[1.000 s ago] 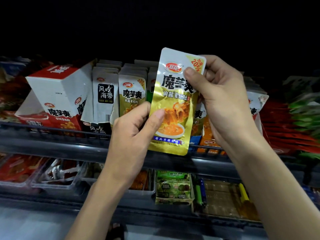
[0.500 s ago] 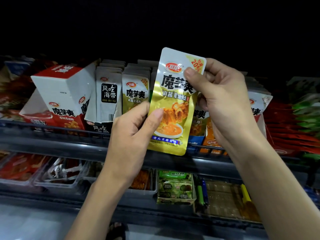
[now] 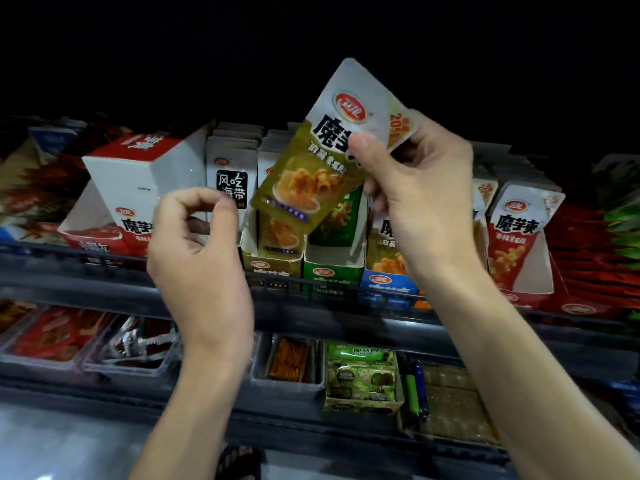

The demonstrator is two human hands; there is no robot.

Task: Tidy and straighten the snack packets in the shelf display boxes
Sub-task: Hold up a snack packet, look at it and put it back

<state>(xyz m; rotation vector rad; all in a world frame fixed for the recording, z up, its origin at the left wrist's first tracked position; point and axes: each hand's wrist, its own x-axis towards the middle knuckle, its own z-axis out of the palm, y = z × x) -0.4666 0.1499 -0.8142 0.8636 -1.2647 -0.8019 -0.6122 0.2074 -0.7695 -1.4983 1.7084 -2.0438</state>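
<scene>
My right hand (image 3: 415,188) pinches the top of a gold snack packet (image 3: 311,174), thumb on its white front. The packet tilts with its bottom end pointing down-left, over the gold display box (image 3: 273,268) on the upper shelf. My left hand (image 3: 201,258) hovers just left of that box with curled fingers and holds nothing. Beside the gold box stand a green display box (image 3: 332,271) and a blue display box (image 3: 388,282), each with upright packets. A red display box (image 3: 519,271) stands at the right.
A white and red carton (image 3: 138,188) leans at the left of the upper shelf, next to packets with a black label (image 3: 232,181). The dark shelf rail (image 3: 311,306) runs across. Below sit clear trays (image 3: 131,351) and a green snack box (image 3: 360,379).
My left hand has let go of the gold packet and dropped to the left. My right hand has tilted the packet and carried it toward the gold box.
</scene>
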